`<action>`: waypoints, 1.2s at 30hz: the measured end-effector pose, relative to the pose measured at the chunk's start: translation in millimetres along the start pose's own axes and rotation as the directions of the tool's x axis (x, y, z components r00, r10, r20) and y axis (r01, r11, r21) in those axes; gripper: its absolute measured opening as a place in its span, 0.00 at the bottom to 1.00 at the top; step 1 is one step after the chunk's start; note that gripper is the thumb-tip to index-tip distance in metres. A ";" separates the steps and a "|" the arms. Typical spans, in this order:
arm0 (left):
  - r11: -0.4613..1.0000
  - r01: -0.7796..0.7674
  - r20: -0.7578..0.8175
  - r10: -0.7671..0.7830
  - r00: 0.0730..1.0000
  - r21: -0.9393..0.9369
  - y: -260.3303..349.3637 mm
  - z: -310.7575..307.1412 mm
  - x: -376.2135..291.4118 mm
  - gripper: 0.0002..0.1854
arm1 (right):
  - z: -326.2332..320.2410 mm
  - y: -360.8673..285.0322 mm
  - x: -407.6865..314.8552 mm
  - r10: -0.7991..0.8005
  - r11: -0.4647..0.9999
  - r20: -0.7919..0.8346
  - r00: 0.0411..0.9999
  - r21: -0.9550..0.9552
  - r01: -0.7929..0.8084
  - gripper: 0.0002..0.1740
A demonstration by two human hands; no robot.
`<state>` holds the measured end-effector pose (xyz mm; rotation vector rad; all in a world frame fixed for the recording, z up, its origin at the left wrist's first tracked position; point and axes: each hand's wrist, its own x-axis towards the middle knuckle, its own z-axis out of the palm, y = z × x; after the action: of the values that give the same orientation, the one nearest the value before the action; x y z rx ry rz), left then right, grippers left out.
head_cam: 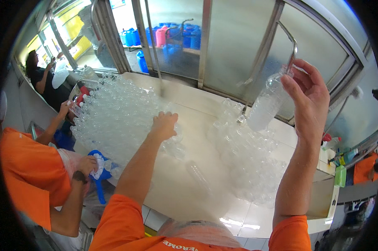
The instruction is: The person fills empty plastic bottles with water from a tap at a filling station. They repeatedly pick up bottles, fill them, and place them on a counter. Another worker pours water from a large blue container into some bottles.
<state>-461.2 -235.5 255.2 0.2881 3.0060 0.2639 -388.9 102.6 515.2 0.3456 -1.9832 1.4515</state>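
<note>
My right hand (308, 84) holds a clear plastic bottle (265, 100) by its neck, tilted, with its mouth at the end of a bent metal spout (291, 44). The lower part of that bottle looks whitish. My left hand (165, 125) reaches to the near edge of a large mass of upright clear bottles (113, 109); its fingers are curled at a bottle, but whether they grip it is hard to tell. A second group of clear bottles (251, 163) stands at the right of the white tiled counter (189, 188). Between the groups one clear bottle (199, 177) lies on its side.
A co-worker in an orange shirt (35, 169) stands at the left, one hand by a blue plastic scoop or funnel (101, 178). Another person (48, 81) is farther back. Sliding glass panels (236, 40) border the counter; blue containers (192, 36) stand beyond them.
</note>
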 end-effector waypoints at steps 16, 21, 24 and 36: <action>0.200 -0.767 -0.638 0.450 0.625 -0.610 213.9 -197.0 -5.1 0.37 | 30.3 105.9 -197.3 0.248 0.912 0.226 0.942 -0.382 -0.148 0.13; 0.297 -0.786 -0.681 0.393 0.618 -0.542 222.8 -193.1 -7.3 0.37 | 54.5 173.8 -337.8 0.175 0.834 0.977 0.121 -0.212 0.509 0.34; 0.336 -0.800 -0.708 0.375 0.598 -0.497 225.0 -194.2 -11.7 0.38 | 60.0 164.0 -350.9 0.221 0.925 0.969 0.108 -0.244 0.291 0.38; 0.360 -0.732 -0.647 0.344 0.680 -0.578 228.4 -196.9 -16.3 0.36 | -53.6 50.0 -84.2 0.110 0.940 0.031 0.993 -0.327 -0.094 0.31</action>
<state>-429.3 -49.7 491.1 1.2806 2.5456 1.9471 -334.7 156.2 433.7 0.1349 -2.2642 1.1546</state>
